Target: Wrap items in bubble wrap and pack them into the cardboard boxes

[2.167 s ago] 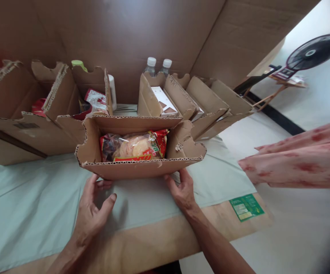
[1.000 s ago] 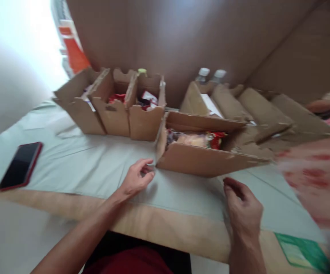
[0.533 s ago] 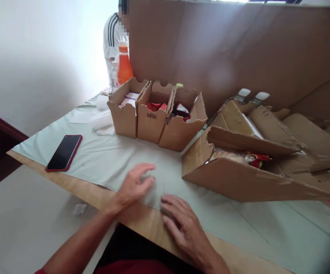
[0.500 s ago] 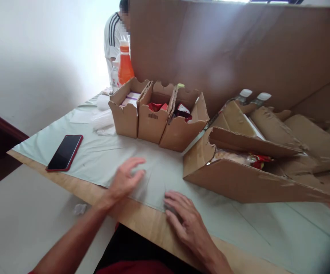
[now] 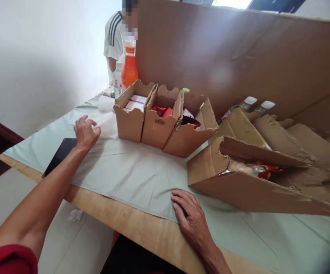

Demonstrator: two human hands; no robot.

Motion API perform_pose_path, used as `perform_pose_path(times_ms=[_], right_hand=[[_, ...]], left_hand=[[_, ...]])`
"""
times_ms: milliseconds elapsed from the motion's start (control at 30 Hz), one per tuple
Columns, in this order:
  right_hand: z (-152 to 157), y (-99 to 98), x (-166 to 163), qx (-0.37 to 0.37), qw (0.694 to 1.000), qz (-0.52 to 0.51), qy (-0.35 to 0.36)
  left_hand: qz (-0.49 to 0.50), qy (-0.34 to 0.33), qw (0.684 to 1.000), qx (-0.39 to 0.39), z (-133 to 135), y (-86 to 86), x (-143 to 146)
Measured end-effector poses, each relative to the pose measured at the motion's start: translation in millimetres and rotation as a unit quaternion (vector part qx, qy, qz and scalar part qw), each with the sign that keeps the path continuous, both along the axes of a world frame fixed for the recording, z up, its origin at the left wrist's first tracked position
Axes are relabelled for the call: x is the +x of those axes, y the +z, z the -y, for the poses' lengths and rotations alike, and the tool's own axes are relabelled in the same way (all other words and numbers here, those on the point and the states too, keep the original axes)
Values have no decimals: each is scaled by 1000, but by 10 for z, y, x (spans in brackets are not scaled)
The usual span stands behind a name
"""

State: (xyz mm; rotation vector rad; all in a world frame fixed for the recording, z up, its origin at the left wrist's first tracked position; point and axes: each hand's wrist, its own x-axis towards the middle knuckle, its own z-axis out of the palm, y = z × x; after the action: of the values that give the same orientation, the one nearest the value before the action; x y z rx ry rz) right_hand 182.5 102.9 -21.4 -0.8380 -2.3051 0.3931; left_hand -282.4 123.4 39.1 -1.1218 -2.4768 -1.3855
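My left hand [image 5: 85, 131] reaches far out to the left over the pale green cloth [image 5: 136, 175]. Its fingers are curled and pinch the edge of a clear plastic piece [image 5: 103, 118] that lies beside the leftmost small cardboard box [image 5: 130, 121]. A dark phone with a red rim [image 5: 60, 154] lies partly under that forearm. My right hand [image 5: 190, 215] rests flat on the cloth near the table's front edge, fingers spread, holding nothing. It is just in front of the left corner of a long open cardboard box [image 5: 239, 190], which holds a red and yellow snack packet [image 5: 256, 169].
Two more small boxes [image 5: 157, 127] [image 5: 186, 139] with red packets stand in a row. An orange bottle [image 5: 129, 70] and another person in a striped white shirt [image 5: 114, 34] are behind them. A tall cardboard wall [image 5: 239, 57] backs the table; two capped bottles [image 5: 252, 102] and folded boxes [image 5: 296, 140] sit on the right.
My view swung left from the long box. My left hand moved from the cloth in front of me out to the plastic piece past the phone. My right hand settled flat on the cloth.
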Motion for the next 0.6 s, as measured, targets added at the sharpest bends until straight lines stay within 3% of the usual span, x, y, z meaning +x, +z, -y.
perform_pose_path(times_ms=[133,233,333,400,467,533,600], right_hand=[[14,50,-15,-83,995,-47,-12],[95,157,-50,-236,963,-126,-36],[191,239,-1,-357,907,-213,-56],[243,255,136,-362,892,-252,-99],[304,260,337,-326,894,-266,-154],[387,278,522,-285,902,-264,-188],[489,314,598,-248,918,-249,-183]], left_hand=[[-128,-52,990,39,541,-44,644],[-204,-143,965,79,952,-246,1516],[-162,-282,942,84,1294,-454,2489],[-128,-391,910,54,1500,-501,2987],[-107,-468,876,44,1669,-465,3258],[-95,-496,861,60,1768,-387,3305],[-97,-482,867,80,1778,-320,3204]])
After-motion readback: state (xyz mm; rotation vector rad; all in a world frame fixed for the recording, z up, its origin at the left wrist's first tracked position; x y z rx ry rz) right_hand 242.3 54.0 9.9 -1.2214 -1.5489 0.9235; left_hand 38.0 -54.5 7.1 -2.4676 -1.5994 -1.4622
